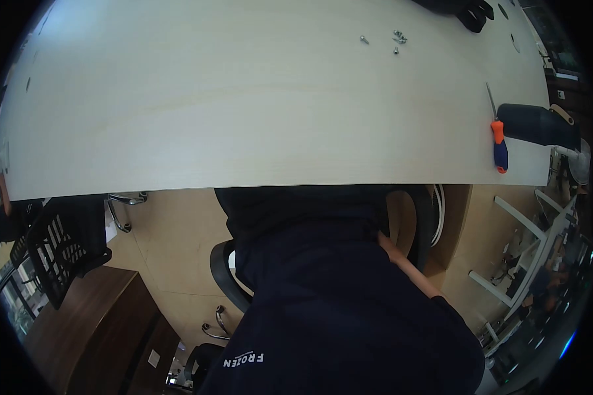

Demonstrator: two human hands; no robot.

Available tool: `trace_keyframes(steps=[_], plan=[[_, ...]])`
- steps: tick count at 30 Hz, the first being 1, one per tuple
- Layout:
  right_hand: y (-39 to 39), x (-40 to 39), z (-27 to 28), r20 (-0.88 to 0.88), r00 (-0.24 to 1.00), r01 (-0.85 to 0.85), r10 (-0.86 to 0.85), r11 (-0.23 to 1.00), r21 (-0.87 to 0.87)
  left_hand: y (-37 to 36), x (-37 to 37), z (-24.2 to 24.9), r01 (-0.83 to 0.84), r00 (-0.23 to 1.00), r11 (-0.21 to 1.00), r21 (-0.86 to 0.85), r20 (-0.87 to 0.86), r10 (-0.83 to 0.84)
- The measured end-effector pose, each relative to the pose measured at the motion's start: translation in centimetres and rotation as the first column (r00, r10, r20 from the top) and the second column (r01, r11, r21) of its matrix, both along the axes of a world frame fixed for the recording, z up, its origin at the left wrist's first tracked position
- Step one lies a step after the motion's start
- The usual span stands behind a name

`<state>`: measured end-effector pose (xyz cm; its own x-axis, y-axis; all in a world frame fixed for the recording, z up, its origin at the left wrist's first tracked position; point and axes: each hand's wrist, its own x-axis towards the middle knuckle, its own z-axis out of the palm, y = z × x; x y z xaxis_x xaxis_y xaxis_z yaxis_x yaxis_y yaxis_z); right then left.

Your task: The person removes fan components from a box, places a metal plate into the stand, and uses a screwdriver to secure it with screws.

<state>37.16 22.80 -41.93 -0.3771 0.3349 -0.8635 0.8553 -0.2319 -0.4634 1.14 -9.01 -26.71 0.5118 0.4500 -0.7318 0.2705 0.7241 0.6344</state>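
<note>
My right hand (390,250) is low beside my right hip, below the table's front edge. Its fingers disappear behind the dark shirt (349,296), so neither their pose nor anything in them shows. My left hand is out of view. The thing on the table nearest my right side is a screwdriver (499,141) with an orange and blue handle, its shaft pointing to the far side. Farther back lie several small metal screws (400,37), with a single screw (364,39) a little left of them. No hand touches the screwdriver or the screws.
A black bottle (534,124) is right of the screwdriver on the pale table (211,112). A black strapped item (468,12) lies at the far right. I sit in a chair with black armrests (225,273). At left are a brown cabinet (92,322) and another chair (62,250).
</note>
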Motion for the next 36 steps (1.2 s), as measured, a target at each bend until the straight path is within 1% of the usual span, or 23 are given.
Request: trace_keyframes(steps=[1, 2, 4, 5, 7, 8, 10, 13, 16, 19, 23, 24, 25, 26, 27, 28, 29, 30, 31, 32, 33, 35, 36], plan=[[1.0, -0.8, 0.3, 0.072, 0.995, -0.072, 0.074, 0.997, -0.03, 0.1, -0.2, 0.0, 0.009, 1.0, 1.0, 0.003, -0.014, -0.009], [1.4, -0.3, -0.4, 0.076, 0.995, -0.064, 0.066, 0.997, -0.031, 0.2, -0.3, 0.0, 0.017, 1.0, 1.0, 0.008, -0.025, -0.017], [1.9, 0.7, -1.3, 0.097, 0.979, -0.187, 0.18, 0.981, 0.06, 0.3, -0.7, 0.1, 0.036, 0.998, 0.999, 0.016, -0.052, -0.035], [2.6, 0.6, -1.0, 0.102, 0.979, -0.18, 0.174, 0.982, 0.057, 0.3, -0.8, 0.1, 0.048, 0.997, 0.999, 0.022, -0.068, -0.046], [4.5, -3.0, 3.6, 0.209, 0.941, -0.289, 0.266, 0.953, 0.091, 0.3, -1.0, 0.3, 0.071, 0.994, 0.997, 0.03, -0.09, -0.068], [5.2, -3.8, 4.6, 0.214, 0.942, -0.281, 0.257, 0.956, 0.088, 0.5, -1.1, 0.3, 0.085, 0.991, 0.996, 0.036, -0.105, -0.081], [6.3, -4.9, 6.3, 0.201, 0.924, -0.355, 0.325, 0.925, 0.133, 0.7, -1.2, 0.3, 0.11, 0.986, 0.993, 0.047, -0.129, -0.104], [7.6, -7.4, 9.7, 0.22, 0.905, -0.386, 0.365, 0.921, 0.058, 1.2, -1.4, 0.1, 0.151, 0.975, 0.986, 0.067, -0.172, -0.138], [7.3, -7.2, 9.0, 0.207, 0.904, -0.387, 0.374, 0.922, 0.026, 1.9, -1.6, -0.2, 0.204, 0.957, 0.974, 0.095, -0.232, -0.177], [6.4, -6.4, 7.9, 0.176, 0.901, -0.414, 0.397, 0.908, 0.068, 2.8, -1.7, -0.5, 0.268, 0.929, 0.954, 0.132, -0.297, -0.22], [5.5, -6.6, 8.0, 0.191, 0.911, -0.385, 0.366, 0.921, 0.069, 5.5, -2.5, -0.9, 0.399, 0.855, 0.896, 0.194, -0.431, -0.288], [5.0, -6.2, 9.1, 0.221, 0.897, -0.394, 0.384, 0.919, 0.005, 6.9, -2.6, -0.4, 0.446, 0.825, 0.87, 0.21, -0.473, -0.308], [4.8, -6.3, 9.2, 0.234, 0.884, -0.405, 0.405, 0.913, -0.047, 8.6, -2.9, -0.1, 0.465, 0.794, 0.847, 0.259, -0.545, -0.269], [4.5, -5.8, 8.7, 0.239, 0.899, -0.372, 0.366, 0.928, -0.022, 10.7, -3.1, 0.6, 0.487, 0.753, 0.815, 0.313, -0.623, -0.211], [4.2, -5.6, 8.3, 0.234, 0.87, -0.445, 0.434, 0.896, -0.008, 12.8, -3.0, 1.8, 0.463, 0.748, 0.785, 0.412, -0.657, -0.095], [3.7, -5.5, 8.0, 0.225, 0.835, -0.515, 0.501, 0.857, 0.004, 14.8, -2.7, 2.9, 0.382, 0.773, 0.718, 0.582, -0.627, 0.096], [3.7, -5.5, 8.3, 0.24, 0.822, -0.527, 0.516, 0.85, -0.023, 17.2, -2.1, 4.5, 0.301, 0.782, 0.614, 0.729, -0.558, 0.278], [3.3, -5.2, 8.1, 0.239, 0.83, -0.517, 0.505, 0.856, -0.015, 18.9, -1.3, 5.6, 0.303, 0.793, 0.453, 0.838, -0.486, 0.368], [3.0, -4.9, 8.0, 0.245, 0.779, -0.606, 0.578, 0.793, 0.058, 20.3, -0.2, 6.5, 0.299, 0.806, 0.269, 0.916, -0.393, 0.442], [2.8, -4.5, 7.8, 0.263, 0.718, -0.688, 0.644, 0.714, 0.131, 21.5, 2.1, 7.4, 0.141, 0.866, 0.107, 0.984, -0.176, 0.469], [2.9, -5.3, 6.6, 0.261, 0.725, -0.683, 0.637, 0.713, 0.158, 22.4, 3.9, 8.0, -0.013, 0.886, -0.06, 0.998, 0.04, 0.462], [2.6, -4.7, 6.1, 0.254, 0.615, -0.787, 0.746, 0.558, 0.264, 23.2, 8.4, 10.2, -0.226, 0.926, -0.198, 0.954, 0.273, 0.261], [2.6, -4.6, 6.6, 0.269, 0.618, -0.785, 0.739, 0.557, 0.273, 23.2, 10.6, 11.1, -0.312, 0.908, -0.217, 0.925, 0.357, 0.219]])
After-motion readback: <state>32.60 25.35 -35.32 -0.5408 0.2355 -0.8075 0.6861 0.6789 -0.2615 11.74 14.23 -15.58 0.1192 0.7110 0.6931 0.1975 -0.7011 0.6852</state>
